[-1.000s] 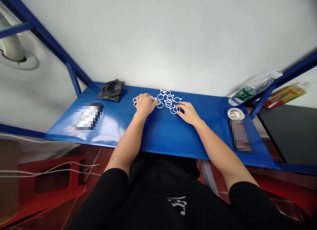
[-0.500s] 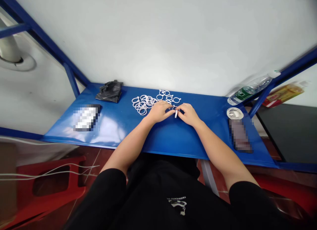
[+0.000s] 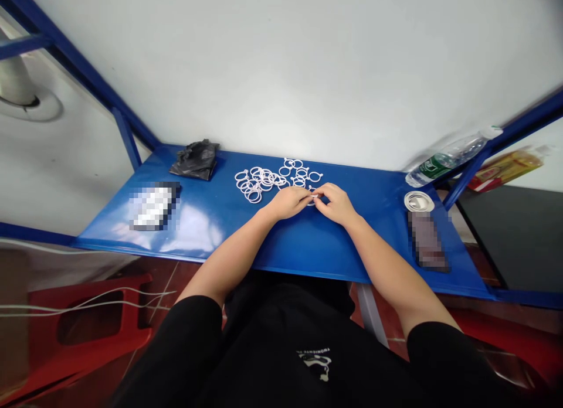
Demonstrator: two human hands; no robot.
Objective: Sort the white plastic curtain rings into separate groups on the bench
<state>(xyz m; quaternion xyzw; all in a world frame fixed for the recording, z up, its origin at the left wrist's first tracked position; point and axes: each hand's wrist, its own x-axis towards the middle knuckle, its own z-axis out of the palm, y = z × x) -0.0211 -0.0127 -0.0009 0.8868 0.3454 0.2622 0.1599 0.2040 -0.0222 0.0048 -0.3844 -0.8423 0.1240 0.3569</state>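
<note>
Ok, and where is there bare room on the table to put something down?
On the blue table, bare patches lie between the right hand and the coiled white cable, and between the forearms. It is crowded at the white rings, near the left hand.

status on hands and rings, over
Left hand, right hand: fingertips together at small white piece. White rings scattered nearby on table. Green-labelled bottle off right.

Rings [image 3: 265, 176], centre: white. Tabletop [image 3: 308, 244], centre: plain blue. Bag [image 3: 194, 159], centre-left: black. Stool [image 3: 44, 346], lower left: red. Shirt [image 3: 264, 349], bottom centre: black with white print [image 3: 324, 368].
</note>
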